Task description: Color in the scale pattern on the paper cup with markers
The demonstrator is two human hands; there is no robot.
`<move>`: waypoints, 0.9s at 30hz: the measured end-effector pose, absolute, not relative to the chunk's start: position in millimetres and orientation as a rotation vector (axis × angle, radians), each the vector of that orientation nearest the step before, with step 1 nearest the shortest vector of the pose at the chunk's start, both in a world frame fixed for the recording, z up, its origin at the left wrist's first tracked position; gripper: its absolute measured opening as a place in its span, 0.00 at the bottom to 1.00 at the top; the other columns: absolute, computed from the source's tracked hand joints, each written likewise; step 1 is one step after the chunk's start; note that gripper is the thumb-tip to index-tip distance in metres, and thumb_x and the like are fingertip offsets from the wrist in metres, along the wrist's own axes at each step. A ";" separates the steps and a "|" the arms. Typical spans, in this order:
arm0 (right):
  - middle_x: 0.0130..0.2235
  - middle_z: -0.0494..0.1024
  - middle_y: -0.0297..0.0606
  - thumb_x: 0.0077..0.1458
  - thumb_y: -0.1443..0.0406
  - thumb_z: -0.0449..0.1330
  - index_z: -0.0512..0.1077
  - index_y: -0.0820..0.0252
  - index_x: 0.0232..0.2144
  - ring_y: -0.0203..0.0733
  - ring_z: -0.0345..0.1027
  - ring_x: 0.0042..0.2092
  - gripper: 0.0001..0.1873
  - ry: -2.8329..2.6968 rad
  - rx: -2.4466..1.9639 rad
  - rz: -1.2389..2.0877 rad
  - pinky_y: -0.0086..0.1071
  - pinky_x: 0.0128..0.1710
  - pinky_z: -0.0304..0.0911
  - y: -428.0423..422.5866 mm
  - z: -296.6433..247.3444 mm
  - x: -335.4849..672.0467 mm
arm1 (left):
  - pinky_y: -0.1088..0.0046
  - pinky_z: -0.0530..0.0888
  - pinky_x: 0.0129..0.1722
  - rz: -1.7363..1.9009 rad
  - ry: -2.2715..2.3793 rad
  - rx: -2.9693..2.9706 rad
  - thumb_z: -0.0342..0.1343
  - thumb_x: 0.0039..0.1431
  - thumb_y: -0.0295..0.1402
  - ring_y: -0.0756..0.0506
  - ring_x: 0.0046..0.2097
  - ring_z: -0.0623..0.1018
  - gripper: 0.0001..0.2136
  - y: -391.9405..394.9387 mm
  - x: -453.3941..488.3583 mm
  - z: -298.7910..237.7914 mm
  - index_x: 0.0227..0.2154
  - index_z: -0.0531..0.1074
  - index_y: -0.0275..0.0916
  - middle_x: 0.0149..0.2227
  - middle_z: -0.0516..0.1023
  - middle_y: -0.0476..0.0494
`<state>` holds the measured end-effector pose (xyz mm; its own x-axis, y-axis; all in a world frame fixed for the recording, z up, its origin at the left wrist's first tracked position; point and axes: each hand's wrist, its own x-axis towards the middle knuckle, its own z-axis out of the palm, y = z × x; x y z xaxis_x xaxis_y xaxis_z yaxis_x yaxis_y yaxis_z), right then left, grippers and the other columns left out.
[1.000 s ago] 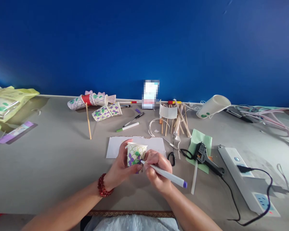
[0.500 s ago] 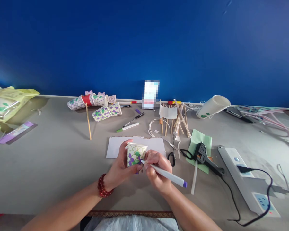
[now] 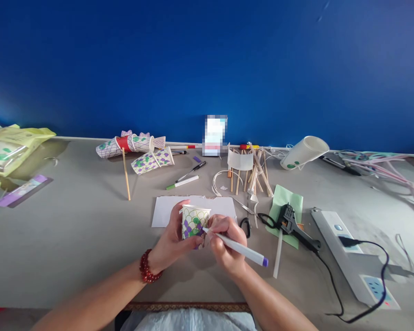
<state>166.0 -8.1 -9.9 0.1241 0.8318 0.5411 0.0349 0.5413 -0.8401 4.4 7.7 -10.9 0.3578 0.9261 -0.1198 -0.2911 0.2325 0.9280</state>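
Note:
My left hand (image 3: 174, 239) wraps round a paper cup (image 3: 195, 218), rim up, patterned with green scale outlines, some coloured purple and green. In my right hand (image 3: 227, 241) is a white marker (image 3: 243, 249) with a purple end. Its tip meets the cup's side near a purple patch. A sheet of white card (image 3: 162, 214) lies behind the cup, partly covered by my hands. Farther back rest a green marker (image 3: 182, 182) and a pair of joined cups (image 3: 153, 161) with similar purple and green scales.
A glue gun (image 3: 290, 220) lies on green paper to the right, by scissors (image 3: 265, 219) and a power strip (image 3: 338, 243). Wooden sticks (image 3: 258, 177) stand behind. A fish-like cup model (image 3: 124, 145), a white cup (image 3: 305, 151) and a lit phone (image 3: 214, 135) line the back.
The marker tip has shifted very slightly against the cup's side. Both hands keep the same hold, and the things on the table stay where they were.

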 end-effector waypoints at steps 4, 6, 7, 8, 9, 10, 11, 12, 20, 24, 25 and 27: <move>0.24 0.71 0.31 0.66 0.61 0.59 0.68 0.54 0.33 0.39 0.63 0.26 0.08 -1.338 -0.844 0.709 0.35 0.29 0.64 -8.0 -11.0 166.3 | 0.71 0.76 0.43 0.960 0.827 0.983 0.72 0.52 0.35 0.46 0.44 0.76 0.35 7.5 4.1 -9.6 0.60 0.61 0.51 0.46 0.75 0.47; 0.24 0.71 0.31 0.66 0.60 0.60 0.69 0.54 0.33 0.39 0.63 0.26 0.09 -1.334 -0.842 0.702 0.35 0.29 0.64 -7.9 -12.4 166.6 | 0.71 0.76 0.43 0.959 0.823 0.978 0.72 0.53 0.35 0.46 0.44 0.76 0.34 7.4 4.1 -8.8 0.60 0.61 0.51 0.46 0.75 0.47; 0.24 0.71 0.31 0.66 0.60 0.60 0.69 0.54 0.32 0.39 0.63 0.27 0.09 -1.328 -0.842 0.699 0.36 0.30 0.64 -7.9 -13.1 166.7 | 0.71 0.76 0.43 0.961 0.820 0.977 0.72 0.53 0.35 0.46 0.43 0.76 0.34 7.3 4.1 -8.5 0.59 0.61 0.51 0.46 0.75 0.48; 0.24 0.71 0.32 0.66 0.60 0.59 0.68 0.54 0.32 0.40 0.64 0.27 0.09 -1.323 -0.842 0.697 0.36 0.30 0.64 -7.9 -13.7 166.8 | 0.70 0.76 0.42 0.964 0.816 0.977 0.73 0.53 0.35 0.46 0.43 0.76 0.34 7.4 4.2 -8.2 0.59 0.61 0.51 0.45 0.75 0.48; 0.24 0.71 0.32 0.66 0.61 0.59 0.68 0.54 0.31 0.40 0.64 0.27 0.10 -1.322 -0.845 0.700 0.36 0.30 0.64 -7.9 -14.2 166.8 | 0.70 0.76 0.42 0.967 0.817 0.978 0.73 0.52 0.35 0.46 0.43 0.76 0.34 7.4 4.3 -8.1 0.59 0.62 0.51 0.45 0.75 0.48; 0.24 0.71 0.32 0.66 0.61 0.59 0.68 0.54 0.31 0.40 0.64 0.27 0.10 -1.321 -0.849 0.703 0.37 0.30 0.64 -7.8 -14.5 166.9 | 0.70 0.76 0.43 0.967 0.819 0.978 0.73 0.52 0.35 0.46 0.43 0.76 0.34 7.4 4.5 -8.1 0.59 0.62 0.51 0.45 0.75 0.48; 0.24 0.71 0.32 0.66 0.60 0.59 0.68 0.54 0.32 0.40 0.63 0.26 0.09 -1.321 -0.852 0.705 0.37 0.30 0.64 -7.7 -14.8 166.8 | 0.69 0.76 0.43 0.971 0.817 0.980 0.73 0.52 0.35 0.46 0.43 0.76 0.34 7.5 4.6 -8.4 0.59 0.63 0.51 0.45 0.75 0.48; 0.24 0.71 0.32 0.66 0.60 0.59 0.68 0.54 0.32 0.40 0.63 0.26 0.09 -1.318 -0.853 0.707 0.37 0.30 0.64 -7.6 -15.1 166.8 | 0.69 0.76 0.44 0.975 0.813 0.980 0.73 0.53 0.35 0.45 0.44 0.76 0.34 7.5 4.7 -8.8 0.59 0.63 0.52 0.45 0.75 0.48; 0.25 0.71 0.32 0.67 0.59 0.59 0.68 0.54 0.31 0.40 0.63 0.27 0.11 -1.299 -0.834 0.724 0.37 0.30 0.64 -6.9 -16.9 166.9 | 0.66 0.77 0.44 0.970 0.757 0.972 0.72 0.54 0.35 0.45 0.44 0.77 0.35 7.4 3.4 -13.6 0.60 0.61 0.54 0.47 0.74 0.48; 0.24 0.70 0.31 0.67 0.56 0.59 0.67 0.54 0.30 0.39 0.63 0.26 0.13 -1.305 -0.844 0.723 0.37 0.29 0.64 -6.9 -15.5 166.1 | 0.68 0.77 0.43 0.960 0.793 0.954 0.72 0.54 0.36 0.46 0.43 0.76 0.35 7.2 3.4 -11.7 0.61 0.60 0.51 0.46 0.73 0.48; 0.23 0.69 0.31 0.67 0.56 0.59 0.67 0.54 0.30 0.39 0.63 0.26 0.14 -1.308 -0.840 0.729 0.37 0.29 0.65 -6.9 -15.5 165.9 | 0.69 0.76 0.42 0.961 0.802 0.953 0.73 0.53 0.36 0.46 0.43 0.75 0.35 7.2 3.6 -11.2 0.60 0.60 0.51 0.45 0.73 0.48; 0.23 0.70 0.31 0.67 0.56 0.59 0.67 0.54 0.30 0.39 0.62 0.26 0.14 -1.307 -0.843 0.731 0.37 0.29 0.65 -6.9 -16.0 165.8 | 0.70 0.76 0.42 0.961 0.811 0.954 0.73 0.53 0.35 0.47 0.43 0.75 0.35 7.3 3.8 -10.4 0.60 0.61 0.51 0.45 0.74 0.48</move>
<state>165.8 -6.9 -16.0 0.1285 0.8486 0.5131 0.0074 0.5166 -0.8562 3.8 7.3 -10.4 0.3610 0.9215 -0.1432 -0.2962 0.2589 0.9194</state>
